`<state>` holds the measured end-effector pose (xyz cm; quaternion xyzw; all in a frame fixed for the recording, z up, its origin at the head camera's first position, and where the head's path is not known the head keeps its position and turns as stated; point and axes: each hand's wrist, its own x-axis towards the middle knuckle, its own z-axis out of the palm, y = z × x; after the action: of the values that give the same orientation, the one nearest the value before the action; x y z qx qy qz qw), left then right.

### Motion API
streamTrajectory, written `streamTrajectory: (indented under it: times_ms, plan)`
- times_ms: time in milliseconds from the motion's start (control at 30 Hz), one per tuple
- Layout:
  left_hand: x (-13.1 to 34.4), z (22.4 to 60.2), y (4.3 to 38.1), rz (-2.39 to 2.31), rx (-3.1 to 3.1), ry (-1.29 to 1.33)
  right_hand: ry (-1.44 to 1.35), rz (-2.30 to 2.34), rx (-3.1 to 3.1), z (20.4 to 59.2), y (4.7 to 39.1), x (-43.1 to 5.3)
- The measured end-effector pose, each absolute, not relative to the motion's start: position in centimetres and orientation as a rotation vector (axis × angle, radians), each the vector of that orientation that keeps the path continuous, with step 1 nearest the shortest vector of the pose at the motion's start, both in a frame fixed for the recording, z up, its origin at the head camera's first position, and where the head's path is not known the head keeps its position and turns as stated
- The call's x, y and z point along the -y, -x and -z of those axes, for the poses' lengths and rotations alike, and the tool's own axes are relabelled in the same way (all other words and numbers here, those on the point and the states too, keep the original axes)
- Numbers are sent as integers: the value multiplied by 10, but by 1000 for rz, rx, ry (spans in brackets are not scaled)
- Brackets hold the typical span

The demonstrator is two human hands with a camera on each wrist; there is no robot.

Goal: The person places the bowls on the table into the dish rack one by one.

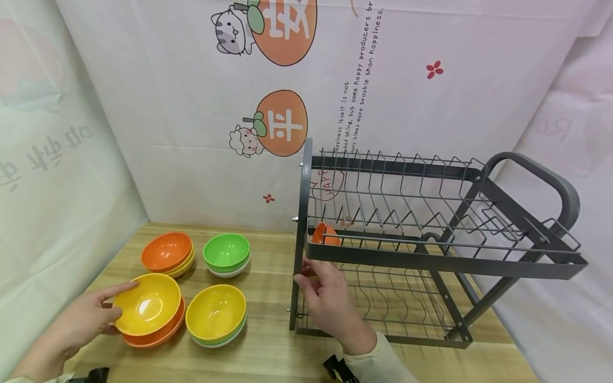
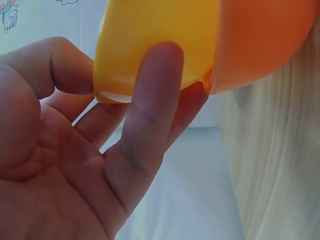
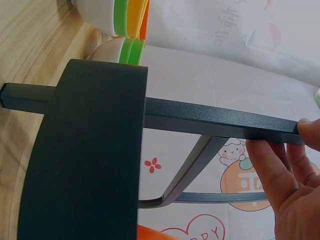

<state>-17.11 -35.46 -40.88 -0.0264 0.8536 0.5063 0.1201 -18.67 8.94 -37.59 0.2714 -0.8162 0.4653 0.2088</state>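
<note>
My left hand [image 1: 91,319] pinches the rim of a yellow bowl [image 1: 148,306] at the front left. In the left wrist view, one finger presses on its wall and others curl at its edge. Right under the yellow bowl are orange bowls [image 1: 163,336], the upper one's wall close against it. My right hand [image 1: 330,300] grips the left post of a dark metal dish rack [image 1: 304,213]; the right wrist view shows thumb and fingers on opposite sides of the bar [image 3: 215,115]. An orange bowl [image 1: 326,235] stands on edge in the rack's upper tier, near its left end.
Behind the yellow bowl stands a stack topped by an orange bowl [image 1: 166,251], beside a green-topped stack [image 1: 227,250]. Another yellow-topped stack [image 1: 216,313] sits to its right. The two-tier rack fills the table's right side, and a printed cloth [image 1: 191,175] hangs behind.
</note>
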Motion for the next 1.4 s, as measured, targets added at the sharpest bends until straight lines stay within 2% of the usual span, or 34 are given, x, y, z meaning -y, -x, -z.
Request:
streamTrajectory:
  times_ms: [533,833,1100,1400]
  plan:
    - [357,407,172,-1705,-2359,17,-763,-1294,2262,377,187,-90]
    - [353,403,172,-1965,-2040,-246,-776,-1265,2244,377,188,-90]
    - [325,390,167,-2056,-1814,-495,-745,-1222,2275,376,187,-89]
    - [286,372,160,-2007,-1697,-548,-741,-1232,2278,377,187,-89]
